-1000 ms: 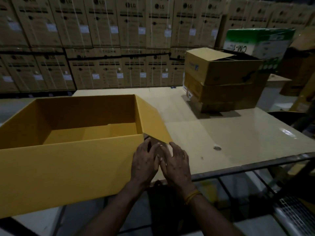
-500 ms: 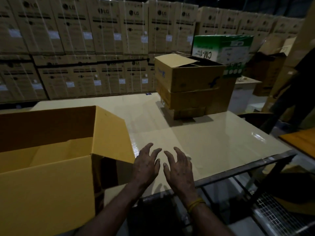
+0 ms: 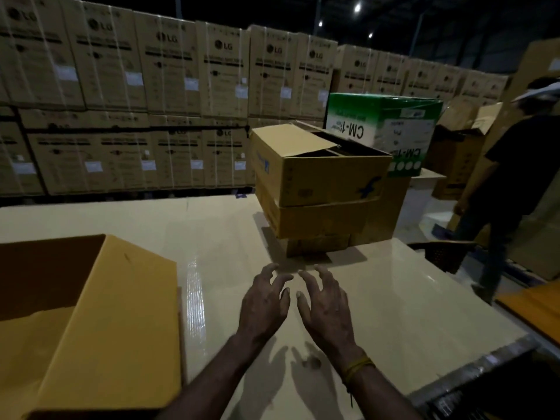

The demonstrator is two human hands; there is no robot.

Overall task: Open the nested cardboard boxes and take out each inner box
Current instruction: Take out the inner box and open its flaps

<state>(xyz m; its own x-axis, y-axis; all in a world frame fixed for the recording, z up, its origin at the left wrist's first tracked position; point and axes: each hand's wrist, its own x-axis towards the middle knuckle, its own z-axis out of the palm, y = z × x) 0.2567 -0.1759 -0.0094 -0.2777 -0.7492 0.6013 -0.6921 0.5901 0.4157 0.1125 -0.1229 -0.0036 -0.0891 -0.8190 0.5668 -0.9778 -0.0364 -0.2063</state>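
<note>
While my left hand and right hand hang side by side above the worktop, their fingers are spread and loosely bent, holding nothing and touching nothing; their shadows fall on the pale surface beneath my wrists. A yellow band circles my right wrist. Well to the left of my fingers sits the yellow box, open at the top, its near flap sloping toward me and its dark inside showing at the far left. Straight beyond my fingertips, near but apart from them, rises a stack of brown boxes: the top box has one flap lying partly over its opening and a dark gap beside it, and it rests on a wider box that in turn sits on a smaller one. Behind that stack, further from my fingers, stands a green and white carton marked CM-1. Along the far side runs a wall of stacked LG cartons. Off to the right of my right fingers, beyond the worktop's edge, a person in dark clothes stands on the floor.
</note>
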